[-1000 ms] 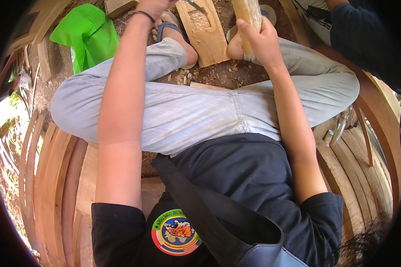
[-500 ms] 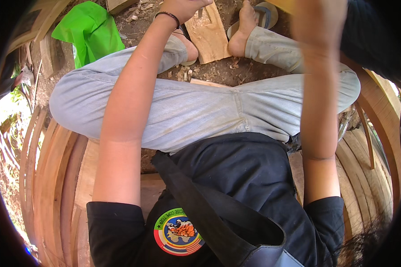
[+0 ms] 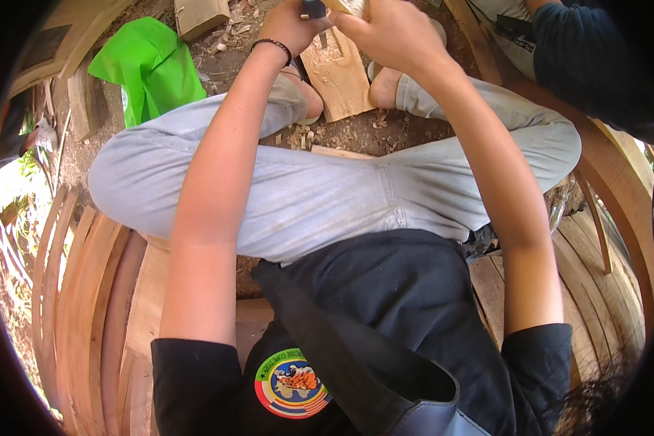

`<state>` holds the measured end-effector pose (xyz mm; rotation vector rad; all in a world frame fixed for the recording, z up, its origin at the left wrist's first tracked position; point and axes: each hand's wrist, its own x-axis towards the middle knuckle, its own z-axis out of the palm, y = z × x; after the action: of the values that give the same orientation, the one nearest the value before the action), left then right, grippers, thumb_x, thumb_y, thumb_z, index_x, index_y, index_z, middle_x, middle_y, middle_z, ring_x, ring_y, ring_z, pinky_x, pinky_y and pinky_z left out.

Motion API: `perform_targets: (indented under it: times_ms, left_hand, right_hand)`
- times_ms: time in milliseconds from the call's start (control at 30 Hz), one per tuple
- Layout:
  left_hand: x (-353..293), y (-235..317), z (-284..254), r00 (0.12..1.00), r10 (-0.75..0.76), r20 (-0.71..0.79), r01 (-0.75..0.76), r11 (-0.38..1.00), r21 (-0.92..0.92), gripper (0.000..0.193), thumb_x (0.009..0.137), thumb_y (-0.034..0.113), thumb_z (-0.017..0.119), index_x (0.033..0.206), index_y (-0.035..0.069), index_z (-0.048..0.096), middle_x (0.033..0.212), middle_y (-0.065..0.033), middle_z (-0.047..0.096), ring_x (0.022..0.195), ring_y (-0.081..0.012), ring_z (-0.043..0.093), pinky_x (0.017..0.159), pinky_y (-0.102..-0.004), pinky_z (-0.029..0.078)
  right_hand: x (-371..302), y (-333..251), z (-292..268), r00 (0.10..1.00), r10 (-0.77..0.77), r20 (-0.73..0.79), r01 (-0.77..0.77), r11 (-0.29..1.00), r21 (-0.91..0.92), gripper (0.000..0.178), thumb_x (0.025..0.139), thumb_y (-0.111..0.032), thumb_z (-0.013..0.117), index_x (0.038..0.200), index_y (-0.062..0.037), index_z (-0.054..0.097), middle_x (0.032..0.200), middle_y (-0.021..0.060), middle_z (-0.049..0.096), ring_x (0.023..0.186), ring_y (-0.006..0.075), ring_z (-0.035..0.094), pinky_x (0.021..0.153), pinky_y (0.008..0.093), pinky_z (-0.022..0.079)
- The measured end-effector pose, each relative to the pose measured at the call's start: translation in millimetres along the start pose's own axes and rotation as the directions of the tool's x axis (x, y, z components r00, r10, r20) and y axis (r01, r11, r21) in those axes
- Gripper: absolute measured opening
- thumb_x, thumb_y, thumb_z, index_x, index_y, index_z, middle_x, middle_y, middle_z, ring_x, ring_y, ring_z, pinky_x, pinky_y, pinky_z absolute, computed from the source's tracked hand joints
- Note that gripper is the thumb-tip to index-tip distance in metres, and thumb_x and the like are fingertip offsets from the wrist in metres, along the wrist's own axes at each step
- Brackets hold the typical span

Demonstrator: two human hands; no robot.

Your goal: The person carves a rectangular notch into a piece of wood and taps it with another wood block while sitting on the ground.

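At the top of the head view, my left hand (image 3: 289, 27), with a dark braided band on its wrist, is closed around a dark square-ended tool (image 3: 314, 9). The tool's kind is cut off by the frame edge. Beside it my right hand (image 3: 394, 33) is curled against a pale wooden piece (image 3: 354, 6), only partly seen; the two thumbs nearly meet. Below both hands lies a wooden board (image 3: 340, 87) between my feet, with a narrow dark slot in its upper part.
Wood shavings (image 3: 287, 136) litter the dirt ground. A bright green bag (image 3: 149, 73) lies at the left, near a wood block (image 3: 200, 16). Another person's dark sleeve (image 3: 592, 62) is at the upper right. Stacked planks (image 3: 87, 283) flank me on both sides.
My right forearm, raised and blurred before, has come down and inward, bringing the right hand beside the left. The view has shifted slightly, showing more at the top.
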<state>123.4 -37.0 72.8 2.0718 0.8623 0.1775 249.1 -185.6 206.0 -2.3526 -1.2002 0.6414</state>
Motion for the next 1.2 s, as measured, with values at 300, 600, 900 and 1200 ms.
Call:
perform_targets:
  times_ms: [300,600,900,1200]
  left_hand:
    - [21.0,-109.4,-51.1,0.726,-0.686,0.054,0.471,0.438,-0.766,0.026,0.094,0.012,0.073,0.112,-0.002,0.061,0.106,-0.0163,0.069,0.096,-0.0285,0.071,0.081,-0.0386,0.060]
    - [26.7,-19.6,-13.3,0.894,-0.375,-0.244,0.338,0.923,-0.183,0.029,0.085,0.020,0.081,0.102,0.000,0.069,0.096,-0.0158,0.073,0.084,-0.0222,0.072,0.076,-0.0373,0.059]
    - [-0.5,23.0,-13.0,0.967,-0.067,-0.246,0.054,0.997,-0.062,0.034,0.077,0.032,0.085,0.092,0.004,0.074,0.087,-0.0144,0.076,0.079,-0.0243,0.074,0.077,-0.0380,0.058]
    - [7.5,20.1,2.6,0.965,-0.015,-0.263,0.000,0.998,-0.061,0.025,0.079,0.024,0.081,0.091,0.003,0.073,0.085,-0.0141,0.076,0.080,-0.0255,0.074,0.072,-0.0405,0.057]
  right_hand:
    - [-42.3,46.7,22.2,0.991,0.134,0.002,-0.112,0.824,0.555,0.052,0.090,-0.041,0.072,0.113,0.0045,0.063,0.100,0.0142,0.071,0.092,0.0220,0.067,0.084,0.0367,0.053]
    - [-61.0,88.2,44.1,0.907,0.412,0.091,-0.361,0.647,0.672,0.044,0.092,-0.038,0.072,0.106,0.0022,0.062,0.096,0.0078,0.067,0.087,0.0135,0.061,0.076,0.0324,0.051]
    - [-16.5,-40.4,-93.2,0.947,-0.245,-0.210,0.308,0.879,0.364,0.033,0.100,-0.026,0.064,0.113,0.0036,0.059,0.088,0.0063,0.062,0.078,0.0111,0.062,0.069,0.0245,0.051]
    - [5.4,-16.9,-33.4,0.986,-0.165,0.041,0.169,0.971,-0.172,0.037,0.092,-0.028,0.068,0.098,0.0021,0.048,0.082,0.0286,0.065,0.082,0.0479,0.067,0.073,0.0536,0.052]
